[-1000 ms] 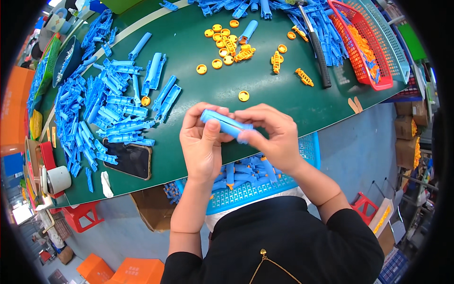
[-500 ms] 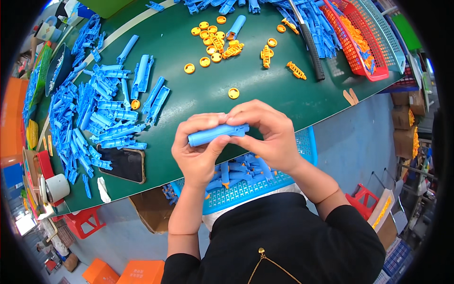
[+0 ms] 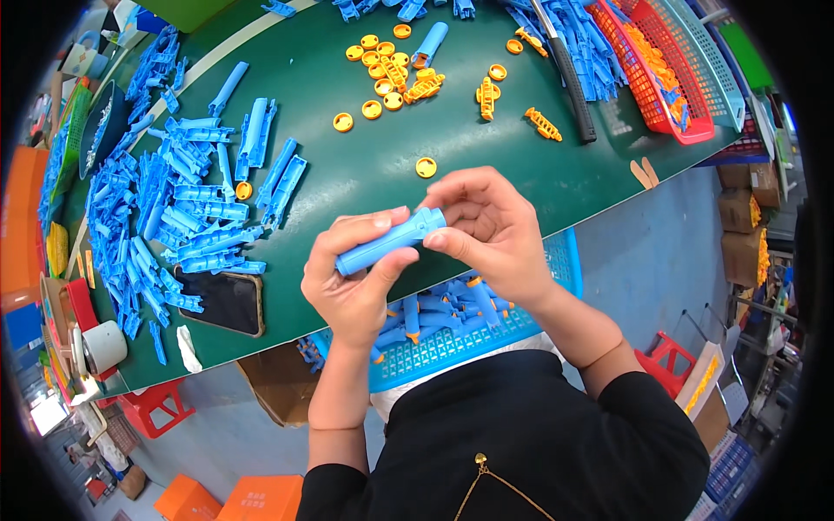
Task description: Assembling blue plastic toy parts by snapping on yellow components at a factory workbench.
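A light-blue plastic tube [image 3: 382,246] with a stepped collar at its right end is held over the table's near edge. My left hand [image 3: 347,291] is closed around its longer, smooth part, thumb below and fingers above. Beside the collar is my right hand [image 3: 504,239], its thumb at the tube's end and its fingers loosely curled, apart from the thumb. A round yellow cap [image 3: 426,168] lies on the table just beyond my hands. Farther away are a cluster of yellow caps [image 3: 372,109] and ribbed yellow inserts [image 3: 425,85], with another blue piece [image 3: 430,43] beside them.
Blue half-shells [image 3: 204,208] pile up on the left of the green table [image 3: 347,165], near a phone [image 3: 228,300]. A black-handled tool [image 3: 573,87] and a red basket [image 3: 695,130] stand at right. Below my hands, a blue basket [image 3: 408,365] holds tubes with orange ends.
My right hand has loosened from the tube's collar end and its fingers have lifted, showing more of the collar. The tube has tilted up slightly at its right end in my left hand.
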`<state>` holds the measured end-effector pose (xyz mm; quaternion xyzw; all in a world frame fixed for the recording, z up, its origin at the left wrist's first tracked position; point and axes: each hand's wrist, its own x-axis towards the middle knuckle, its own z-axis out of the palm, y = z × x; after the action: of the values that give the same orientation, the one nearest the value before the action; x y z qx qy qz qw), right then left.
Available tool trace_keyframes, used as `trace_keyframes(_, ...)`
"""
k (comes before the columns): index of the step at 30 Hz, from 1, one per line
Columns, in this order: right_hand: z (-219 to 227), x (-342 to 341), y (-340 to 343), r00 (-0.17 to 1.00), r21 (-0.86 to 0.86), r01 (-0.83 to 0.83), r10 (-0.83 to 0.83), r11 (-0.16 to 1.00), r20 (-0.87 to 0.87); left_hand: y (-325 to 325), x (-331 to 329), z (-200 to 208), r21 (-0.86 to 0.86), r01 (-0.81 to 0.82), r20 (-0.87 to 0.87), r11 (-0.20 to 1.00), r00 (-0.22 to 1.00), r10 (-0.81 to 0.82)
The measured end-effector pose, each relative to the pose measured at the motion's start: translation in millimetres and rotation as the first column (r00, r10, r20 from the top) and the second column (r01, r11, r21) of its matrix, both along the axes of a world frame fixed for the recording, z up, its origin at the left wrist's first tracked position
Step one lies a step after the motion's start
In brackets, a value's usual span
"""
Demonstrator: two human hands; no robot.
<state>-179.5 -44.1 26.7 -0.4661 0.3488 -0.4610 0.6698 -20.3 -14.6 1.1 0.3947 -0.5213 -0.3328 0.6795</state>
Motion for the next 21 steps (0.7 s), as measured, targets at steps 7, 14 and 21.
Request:
trace_keyframes(7, 1.0, -12.5, -11.4, 0.979, -0.357, -0.028, -0.047, 0.934, -0.201, 8.9, -3.7, 11.9, 0.488, 0.337, -0.179, 0.805, 0.941, -0.286)
trace_keyframes(14, 9.7, -21.5, -19.1, 0.951, -0.369, -0.193, 0.081, 0.909, -0.299, 8.1, -2.6, 11.2, 0.416, 0.559, -0.323, 0.717, 0.828, -0.459)
trace_keyframes(21, 5.9, -18.7, -19.8, 0.958, -0.28, -0.223, 0.157, 0.934, -0.239, 13.1, -8.4, 9.2, 0.469, 0.451, -0.294, 0.759, 0.89, -0.348)
